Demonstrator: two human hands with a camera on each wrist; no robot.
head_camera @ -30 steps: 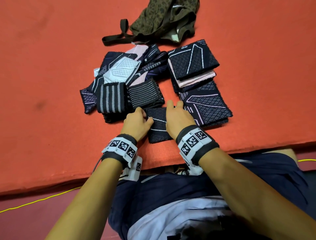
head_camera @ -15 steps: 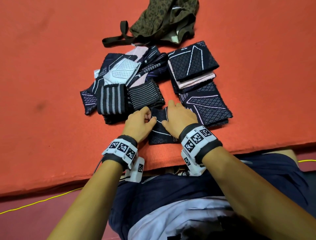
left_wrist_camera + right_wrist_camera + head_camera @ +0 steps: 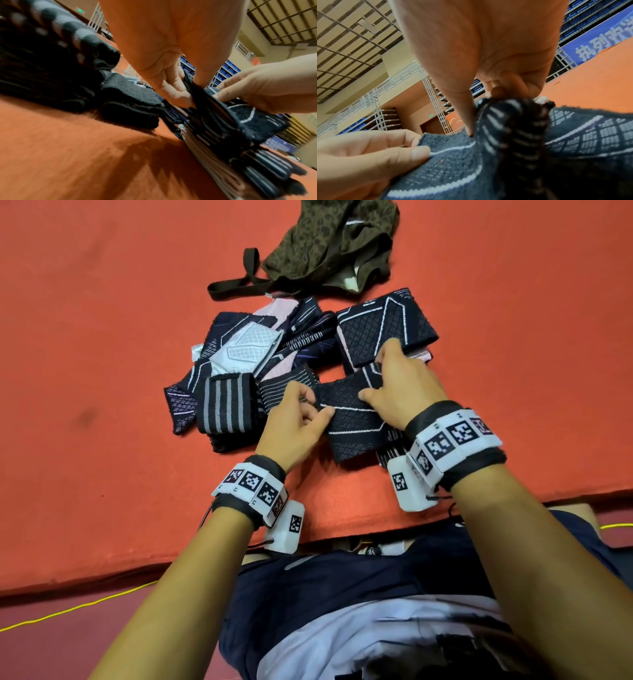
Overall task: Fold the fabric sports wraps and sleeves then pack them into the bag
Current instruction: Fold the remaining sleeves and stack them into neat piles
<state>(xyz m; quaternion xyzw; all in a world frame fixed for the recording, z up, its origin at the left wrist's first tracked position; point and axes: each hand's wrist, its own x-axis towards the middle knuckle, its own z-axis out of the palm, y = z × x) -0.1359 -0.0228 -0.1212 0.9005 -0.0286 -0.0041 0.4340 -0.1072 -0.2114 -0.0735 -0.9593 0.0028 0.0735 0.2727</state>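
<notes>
Now both hands hold one folded dark sleeve (image 3: 349, 419) with white lines, lifted a little above the orange surface (image 3: 102, 337) near its front edge. The left hand (image 3: 294, 419) pinches the sleeve's left edge between thumb and curled fingers; the wrist view shows that thumb pressed on the top face with the fingers beneath. The right hand (image 3: 400, 392) grips the right end, thumb lying on top and the fingers curled over the far edge, where the fabric bunches under them in the right wrist view. The sleeve's long axis runs from the near edge of the surface up toward the far right, so it lies tilted, its far corner aimed at the folded diamond-patterned sleeve (image 3: 383, 326) that sits on a pale pink piece just beyond the right hand. Under the held sleeve another folded dark piece with pale stripes (image 3: 390, 453) shows at the near right. Left of the hands lie a folded wrap with grey stripes (image 3: 226, 402) and, touching it, a smaller ribbed wrap (image 3: 284, 385); behind them is a loose heap of dark, pink and white sleeves (image 3: 253, 344). Farther back the olive patterned bag (image 3: 329, 244) lies slumped on the surface, its dark strap (image 3: 233, 285) trailing to the left.
</notes>
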